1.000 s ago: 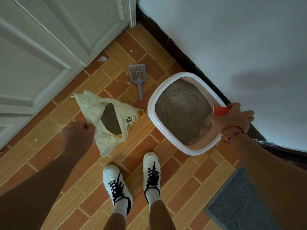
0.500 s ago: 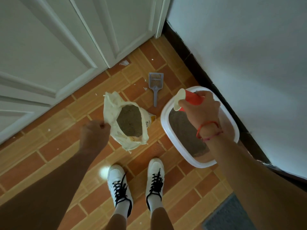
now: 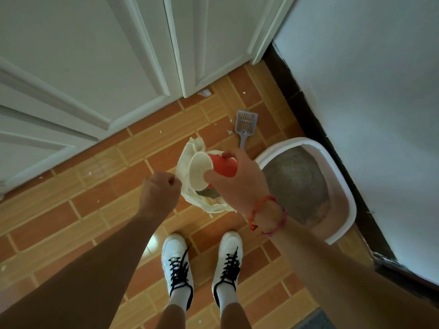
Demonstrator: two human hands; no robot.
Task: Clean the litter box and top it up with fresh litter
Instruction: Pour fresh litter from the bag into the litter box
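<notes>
1. White panelled doors (image 3: 95, 67) and pale wall (image 3: 368, 91): taking up more of the top of the view than 0.5 s ago, with dark skirting (image 3: 308, 110) along the wall's foot.
2. Orange tiled floor (image 3: 71, 210): carrying everything, white flecks scattered near the doors.
3. Litter box (image 3: 280, 149): on the floor with its right side against the skirting, not moved. Grey litter (image 3: 294, 184) spread inside, a bare pinkish strip along the near-right wall.
4. Litter bag (image 3: 184, 162): on the floor just left of the box, mouth open upward, dark litter showing within. Same spot as before.
5. Right hand (image 3: 240, 184): carried leftward since 0.5 s ago, from above the box's near-left rim to above the bag's mouth. Grip wrapped round the red cup, thumb beneath and fingers over the top. Red bracelets (image 3: 261, 210) at the wrist.
6. Left hand (image 3: 161, 193): curled into a fist, grip pinching the bag's left edge, as in both earlier frames.
7. 2 white shoes (image 3: 177, 260): black-laced, toes pointing toward the bag and box.
8. Red cup (image 3: 224, 166): held on its side, cream inside turned leftward, now over the bag's opening rather than over the box.
9. Grey scoop (image 3: 246, 122): flat on the floor beyond the bag, handle end near the box's far-left rim, lying where it did before.
</notes>
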